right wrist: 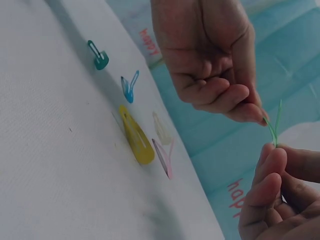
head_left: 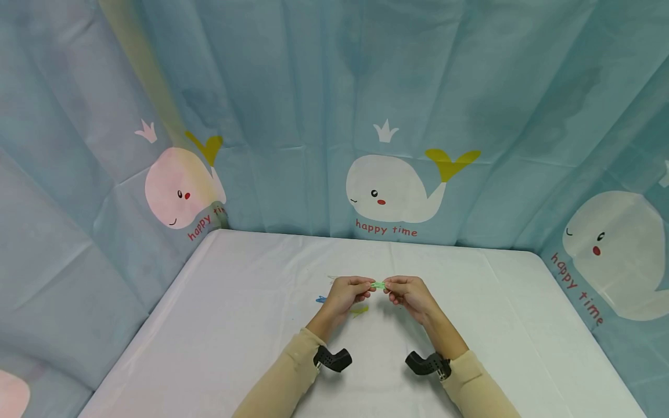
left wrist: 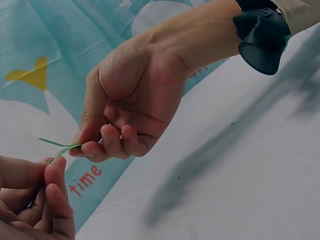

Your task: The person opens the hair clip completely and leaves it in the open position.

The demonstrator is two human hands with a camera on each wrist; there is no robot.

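A light green snap hair clip [head_left: 378,285] is held up over the table, stretched between both hands. My left hand [head_left: 345,291] pinches one end with thumb and forefinger. The thumb and forefinger of my right hand [head_left: 413,295] pinch the joined end. In the right wrist view the clip's two thin legs spread apart in a V, and one tip sticks up free. The left hand's other fingers are loosely curled. Below the left hand, a yellow hair clip [right wrist: 137,137] and a blue hair clip [right wrist: 130,89] lie on the cloth.
A dark green hair clip [right wrist: 101,60], a pink hair clip [right wrist: 165,161] and a pale hair clip [right wrist: 161,129] also lie on the white table [head_left: 235,337]. Blue curtains [head_left: 292,174] with whale prints enclose the table's back and sides.
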